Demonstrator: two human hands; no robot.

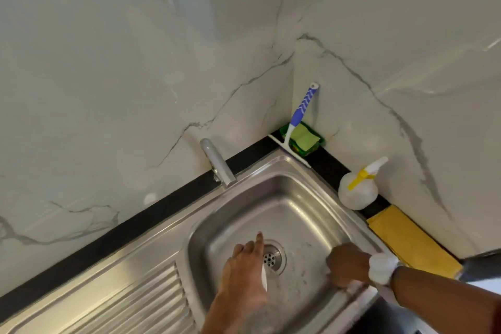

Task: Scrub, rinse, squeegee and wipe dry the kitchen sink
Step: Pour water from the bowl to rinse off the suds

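Observation:
The stainless steel sink fills the lower middle, with its round drain in the basin floor. My left hand reaches into the basin with straight fingers, its fingertips just left of the drain. A thin white streak runs along its right edge; I cannot tell what it is. My right hand, with a white watch on the wrist, sits at the basin's front right wall. Its fingers curl over a whitish pad or cloth that is mostly hidden. A blue-and-white squeegee leans in the wall corner.
The tap stands at the back left of the basin. A green tray with a green sponge sits in the corner. A white spray bottle with a yellow trigger and a folded yellow cloth lie along the right wall. A ribbed drainboard extends left.

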